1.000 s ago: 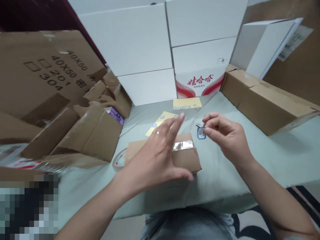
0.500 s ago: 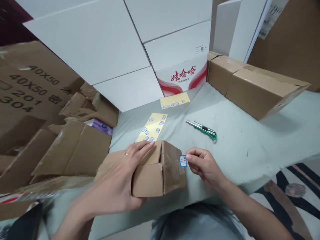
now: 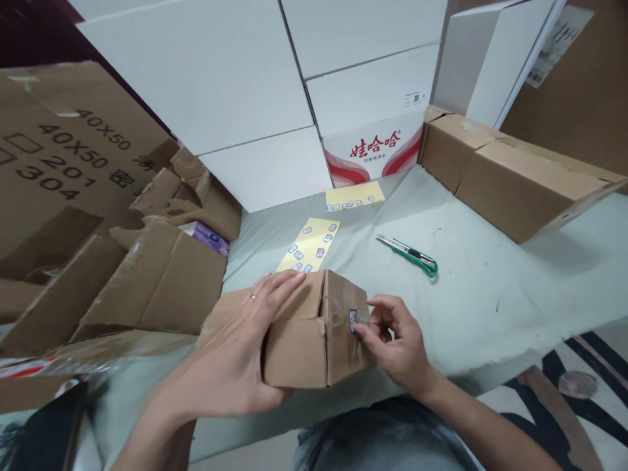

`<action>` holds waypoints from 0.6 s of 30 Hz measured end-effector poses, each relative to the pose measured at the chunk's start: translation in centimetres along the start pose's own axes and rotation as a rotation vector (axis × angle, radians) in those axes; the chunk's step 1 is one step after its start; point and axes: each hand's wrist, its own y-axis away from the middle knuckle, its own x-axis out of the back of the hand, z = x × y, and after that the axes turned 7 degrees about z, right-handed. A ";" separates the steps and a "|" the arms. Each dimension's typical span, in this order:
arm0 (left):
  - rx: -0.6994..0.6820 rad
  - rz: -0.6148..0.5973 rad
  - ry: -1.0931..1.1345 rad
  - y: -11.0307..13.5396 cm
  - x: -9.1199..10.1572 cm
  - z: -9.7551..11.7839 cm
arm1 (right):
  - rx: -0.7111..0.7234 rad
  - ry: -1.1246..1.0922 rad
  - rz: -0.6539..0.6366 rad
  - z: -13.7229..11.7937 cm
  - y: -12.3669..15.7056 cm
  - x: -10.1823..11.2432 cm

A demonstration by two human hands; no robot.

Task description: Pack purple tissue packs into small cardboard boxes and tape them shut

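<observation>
A small brown cardboard box (image 3: 304, 340) sealed with clear tape sits on the pale green table cover (image 3: 466, 294) right in front of me. My left hand (image 3: 240, 353) lies over its top and near side, fingers wrapped round it, a ring on one finger. My right hand (image 3: 392, 337) pinches a small white sticker with a blue border (image 3: 352, 320) and presses it against the box's right end face.
Two yellow sticker sheets (image 3: 310, 245) (image 3: 354, 195) lie beyond the box. A green utility knife (image 3: 409, 253) rests to the right. White cartons (image 3: 275, 111) are stacked behind, brown boxes (image 3: 510, 173) at right, torn open cartons (image 3: 147, 275) at left.
My left hand came down from the air and gripped the box, which turned on end. My right hand brought the sticker from above the table onto the box's right face.
</observation>
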 end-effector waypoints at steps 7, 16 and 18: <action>-0.028 0.036 0.049 0.6 -0.1 -0.7 | 0.258 0.155 -0.092 0.0 0.2 0.2; -0.096 0.051 0.051 0.4 -1.1 0.4 | 0.489 0.423 -0.461 -0.2 -0.4 1.6; -0.103 0.065 0.050 0.1 -1.4 0.9 | 0.471 0.369 -0.451 0.7 -0.5 1.9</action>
